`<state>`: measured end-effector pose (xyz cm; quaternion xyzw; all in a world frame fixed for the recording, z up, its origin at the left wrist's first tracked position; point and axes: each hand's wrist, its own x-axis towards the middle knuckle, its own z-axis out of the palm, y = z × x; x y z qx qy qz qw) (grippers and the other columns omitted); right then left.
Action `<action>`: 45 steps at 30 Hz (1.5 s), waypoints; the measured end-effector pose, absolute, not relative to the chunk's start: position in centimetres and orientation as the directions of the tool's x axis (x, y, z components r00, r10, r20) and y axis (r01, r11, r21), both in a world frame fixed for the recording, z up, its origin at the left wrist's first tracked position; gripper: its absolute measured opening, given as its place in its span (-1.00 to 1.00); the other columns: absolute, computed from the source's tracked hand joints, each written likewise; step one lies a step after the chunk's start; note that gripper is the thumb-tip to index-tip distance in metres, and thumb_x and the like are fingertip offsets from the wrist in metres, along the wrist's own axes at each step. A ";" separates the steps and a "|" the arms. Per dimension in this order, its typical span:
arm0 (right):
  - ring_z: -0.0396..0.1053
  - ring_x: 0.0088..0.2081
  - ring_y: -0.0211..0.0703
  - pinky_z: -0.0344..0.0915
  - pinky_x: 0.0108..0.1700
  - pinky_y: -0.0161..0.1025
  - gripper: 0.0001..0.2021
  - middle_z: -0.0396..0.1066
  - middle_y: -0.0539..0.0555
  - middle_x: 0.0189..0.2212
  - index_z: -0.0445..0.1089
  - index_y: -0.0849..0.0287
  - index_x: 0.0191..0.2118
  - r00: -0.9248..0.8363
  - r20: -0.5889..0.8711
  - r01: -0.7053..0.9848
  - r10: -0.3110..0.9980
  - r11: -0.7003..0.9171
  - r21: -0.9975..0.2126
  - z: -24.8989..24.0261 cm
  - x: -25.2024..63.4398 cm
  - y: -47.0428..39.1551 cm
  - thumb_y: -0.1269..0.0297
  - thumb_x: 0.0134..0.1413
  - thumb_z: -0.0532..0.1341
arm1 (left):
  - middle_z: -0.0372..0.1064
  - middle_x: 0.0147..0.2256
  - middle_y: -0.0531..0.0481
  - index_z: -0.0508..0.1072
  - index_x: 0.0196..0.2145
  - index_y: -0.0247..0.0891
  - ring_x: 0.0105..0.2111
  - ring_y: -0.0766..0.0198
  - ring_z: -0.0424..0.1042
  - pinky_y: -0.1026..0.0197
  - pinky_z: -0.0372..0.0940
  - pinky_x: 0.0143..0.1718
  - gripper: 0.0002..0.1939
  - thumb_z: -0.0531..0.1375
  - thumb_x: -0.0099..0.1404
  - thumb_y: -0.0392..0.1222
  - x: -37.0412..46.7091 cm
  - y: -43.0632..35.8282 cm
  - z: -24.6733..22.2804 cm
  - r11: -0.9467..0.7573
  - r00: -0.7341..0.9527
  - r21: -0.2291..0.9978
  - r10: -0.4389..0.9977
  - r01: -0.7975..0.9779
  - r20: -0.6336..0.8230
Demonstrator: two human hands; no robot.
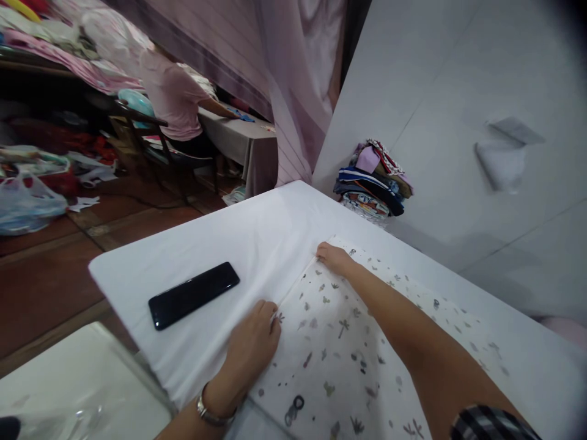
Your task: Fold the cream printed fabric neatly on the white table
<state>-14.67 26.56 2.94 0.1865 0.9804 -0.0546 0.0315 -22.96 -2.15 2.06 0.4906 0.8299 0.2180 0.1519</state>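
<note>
A white cloth printed with small plants and shapes (330, 342) lies spread on the white-covered table (270, 226). My left hand (257, 336), with a watch (211, 406) on its wrist, pinches the near end of the cloth's left edge. Farther along that same edge, my right hand (334, 256) has its fingers closed on the cloth near its far corner. Both hands rest low at the tabletop. To the left of my left hand lies a black smartphone (195, 295), its dark screen facing up.
A stack of folded clothes (373, 180) stands by the wall, beyond the table's right edge. Pink curtains (293, 91) hang behind. A person in a pink shirt (172, 98) sits at another table. Plastic bags (30, 205) lie on the floor; a white surface (82, 379) is lower left.
</note>
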 end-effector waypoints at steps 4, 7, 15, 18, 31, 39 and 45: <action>0.31 -0.26 -0.17 0.16 -0.35 -0.29 -0.84 0.29 0.08 -0.10 0.34 0.14 -0.28 -0.928 -0.103 0.362 0.359 0.932 -0.009 3.2 -14.6 26.2 0.39 0.16 0.02 | 0.30 -0.26 -0.02 0.28 -0.26 -0.21 -0.31 0.23 0.32 0.17 0.12 -0.36 -0.79 -0.10 0.27 -0.18 -23.0 -2.2 1.9 0.417 -0.473 0.507 0.881 0.754 -0.021; 0.29 -0.29 -0.16 0.13 -0.38 -0.29 -0.84 0.29 0.11 -0.12 0.30 0.14 -0.27 -0.930 -0.080 0.355 0.358 0.934 0.044 3.2 -14.6 26.0 0.40 0.17 -0.01 | 0.31 -0.26 -0.03 0.29 -0.26 -0.21 -0.31 0.23 0.33 0.17 0.12 -0.36 -0.79 -0.10 0.28 -0.18 -22.9 -2.3 1.9 0.414 -0.466 0.509 0.884 0.755 -0.027; 0.31 -0.26 -0.16 0.17 -0.36 -0.30 -0.81 0.30 0.09 -0.11 0.29 0.12 -0.23 -0.923 -0.058 0.380 0.380 0.925 0.004 2.0 -15.1 26.2 0.45 0.14 -0.02 | 0.31 -0.26 -0.03 0.29 -0.25 -0.22 -0.29 0.23 0.33 0.17 0.14 -0.32 -0.78 -0.11 0.28 -0.19 -23.0 -2.2 2.2 0.419 -0.457 0.507 0.888 0.753 -0.054; 0.32 -0.16 -0.16 0.21 -0.28 -0.30 -0.77 0.30 0.05 -0.05 0.33 0.08 -0.20 -0.918 -0.041 0.395 0.394 0.917 -0.045 1.6 -15.0 26.1 0.45 0.15 -0.02 | 0.32 -0.27 -0.03 0.29 -0.27 -0.21 -0.29 0.22 0.34 0.17 0.15 -0.32 -0.77 -0.12 0.28 -0.18 -23.0 -2.2 2.4 0.420 -0.456 0.504 0.888 0.755 -0.056; 0.24 0.02 -0.15 0.23 -0.02 -0.21 -0.70 0.27 0.03 0.05 0.37 0.05 -0.06 -0.809 0.146 0.540 0.570 0.818 -0.199 0.5 -12.7 27.9 0.35 0.21 -0.04 | 0.33 -0.28 0.00 0.29 -0.28 -0.18 -0.30 0.21 0.37 0.18 0.14 -0.35 -0.76 -0.14 0.29 -0.15 -23.2 -2.1 2.0 0.441 -0.476 0.513 0.877 0.736 -0.072; 0.18 0.05 -0.13 0.19 0.02 -0.21 -0.70 0.28 0.02 0.05 0.39 0.06 -0.05 -0.803 0.159 0.534 0.574 0.812 -0.238 0.4 -12.9 28.6 0.33 0.18 0.01 | 0.35 -0.27 -0.01 0.30 -0.26 -0.19 -0.29 0.20 0.37 0.17 0.16 -0.32 -0.72 -0.16 0.29 -0.13 -23.1 -2.0 2.6 0.472 -0.485 0.522 0.866 0.710 -0.124; 0.17 0.05 -0.12 0.17 0.02 -0.24 -0.68 0.28 0.02 0.05 0.41 0.09 -0.09 -0.671 0.221 0.673 0.708 0.706 -0.221 0.9 -12.0 30.7 0.40 0.15 -0.01 | 0.34 -0.25 -0.02 0.30 -0.26 -0.19 -0.26 0.18 0.37 0.13 0.17 -0.28 -0.71 -0.16 0.29 -0.12 -23.3 -2.0 2.1 0.470 -0.482 0.523 0.868 0.712 -0.124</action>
